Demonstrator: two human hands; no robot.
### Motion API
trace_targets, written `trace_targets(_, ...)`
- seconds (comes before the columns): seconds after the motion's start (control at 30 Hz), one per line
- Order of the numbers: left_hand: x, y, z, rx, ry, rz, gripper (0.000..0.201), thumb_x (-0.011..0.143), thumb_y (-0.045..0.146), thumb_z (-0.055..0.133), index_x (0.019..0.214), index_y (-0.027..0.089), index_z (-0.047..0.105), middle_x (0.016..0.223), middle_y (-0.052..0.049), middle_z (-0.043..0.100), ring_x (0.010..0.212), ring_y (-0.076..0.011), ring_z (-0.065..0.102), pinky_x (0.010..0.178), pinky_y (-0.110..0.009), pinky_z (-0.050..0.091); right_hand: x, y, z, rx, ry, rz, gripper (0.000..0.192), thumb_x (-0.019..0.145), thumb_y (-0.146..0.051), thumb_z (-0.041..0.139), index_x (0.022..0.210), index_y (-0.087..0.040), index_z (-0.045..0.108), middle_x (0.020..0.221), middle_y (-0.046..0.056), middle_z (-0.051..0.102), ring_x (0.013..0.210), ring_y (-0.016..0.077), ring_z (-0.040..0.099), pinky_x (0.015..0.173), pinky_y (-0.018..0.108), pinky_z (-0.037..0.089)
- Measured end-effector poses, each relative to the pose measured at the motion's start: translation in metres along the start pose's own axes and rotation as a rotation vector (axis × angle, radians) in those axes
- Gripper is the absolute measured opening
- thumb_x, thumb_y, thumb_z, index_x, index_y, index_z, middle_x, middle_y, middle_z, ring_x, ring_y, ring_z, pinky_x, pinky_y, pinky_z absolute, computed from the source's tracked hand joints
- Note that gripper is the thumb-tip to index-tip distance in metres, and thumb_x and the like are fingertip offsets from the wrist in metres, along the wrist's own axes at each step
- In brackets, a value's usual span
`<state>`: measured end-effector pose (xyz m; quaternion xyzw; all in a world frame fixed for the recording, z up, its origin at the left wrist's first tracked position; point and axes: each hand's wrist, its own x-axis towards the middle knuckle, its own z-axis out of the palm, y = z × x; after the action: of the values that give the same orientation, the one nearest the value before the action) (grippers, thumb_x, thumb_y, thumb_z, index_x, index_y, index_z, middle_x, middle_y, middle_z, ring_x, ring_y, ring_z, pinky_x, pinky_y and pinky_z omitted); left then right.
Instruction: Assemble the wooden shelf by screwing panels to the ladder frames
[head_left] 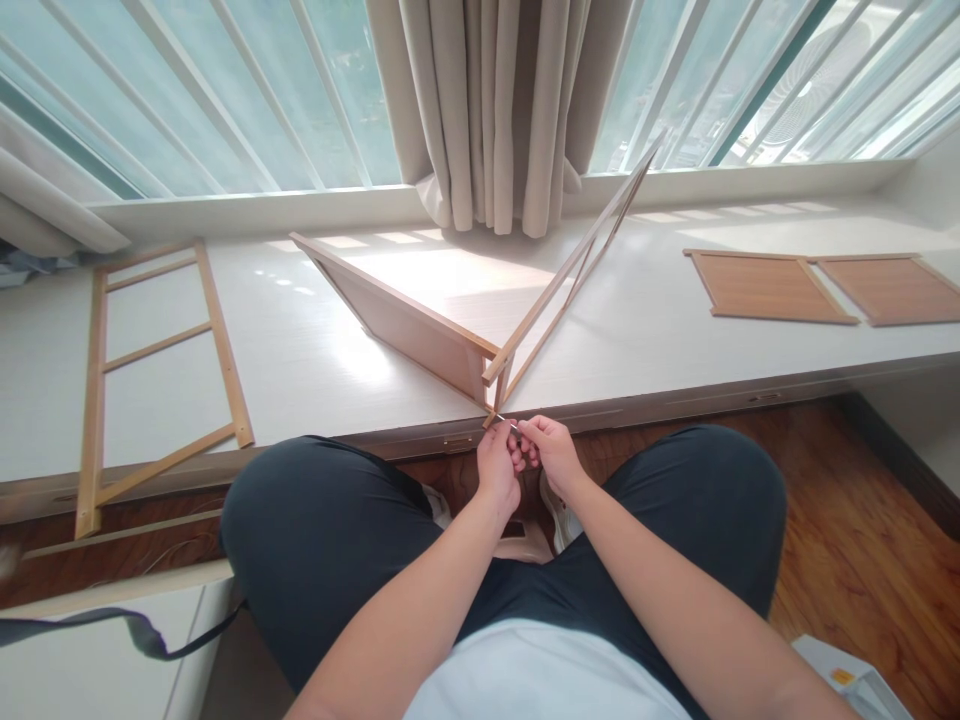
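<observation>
Head view: my left hand (497, 468) and right hand (550, 450) pinch a small metal tool (504, 420) together at the panel (409, 325) and frame (570, 265) corner, at the desk (315, 360) edge; ladder frame (154, 375) at nine o'clock.

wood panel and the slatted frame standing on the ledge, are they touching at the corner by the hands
Touching. The head view shows the wood panel and the slatted frame meeting in a V, their ends joined with no gap just above both hands.
</observation>
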<state>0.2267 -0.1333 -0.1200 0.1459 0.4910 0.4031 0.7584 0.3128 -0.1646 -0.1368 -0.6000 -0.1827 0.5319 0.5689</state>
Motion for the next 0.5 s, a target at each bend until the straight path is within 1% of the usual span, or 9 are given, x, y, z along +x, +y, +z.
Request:
trace_targets(0.17,0.001,-0.003,-0.003,0.012,-0.013,-0.009,0.044,0.063,0.045,0.084,0.088,0.017,0.061,0.056,0.011,0.043,0.04,-0.0016,0.034,0.039,-0.017,0.017,-0.004,0.001,0.002,-0.056,0.059,-0.056,0.049,0.071,-0.062,0.081,0.075,-0.017,0.06,0.056,-0.003,0.057,0.043,0.0067,0.044,0.04,0.019,0.031)
trace_targets(0.3,-0.003,-0.006,-0.004,0.015,-0.029,-0.018,0.049,0.062,0.047,0.085,0.09,0.017,0.06,0.056,0.011,0.042,0.041,-0.0015,0.034,0.04,-0.016,0.017,-0.01,0.004,-0.001,-0.108,0.087,-0.11,0.05,0.074,-0.064,0.078,0.078,-0.016,0.063,0.058,-0.002,0.058,0.045,0.0077,0.044,0.042,0.02,0.034)
trace_targets(0.4,-0.006,-0.008,-0.003,0.02,-0.037,-0.029,0.051,0.061,0.049,0.087,0.089,0.017,0.059,0.056,0.011,0.042,0.042,-0.0014,0.034,0.04,-0.016,0.017,-0.013,0.007,-0.003,-0.164,0.108,-0.164,0.049,0.077,-0.064,0.076,0.08,-0.016,0.065,0.06,-0.001,0.06,0.049,0.01,0.048,0.045,0.022,0.037)
trace_targets(0.5,-0.008,-0.008,-0.001,0.028,-0.046,-0.035,0.055,0.06,0.052,0.089,0.089,0.018,0.058,0.056,0.011,0.042,0.042,-0.001,0.033,0.041,-0.016,0.017,-0.014,0.007,-0.004,-0.23,0.136,-0.228,0.047,0.079,-0.063,0.075,0.082,-0.017,0.066,0.066,0.001,0.063,0.057,0.0126,0.055,0.053,0.024,0.043)
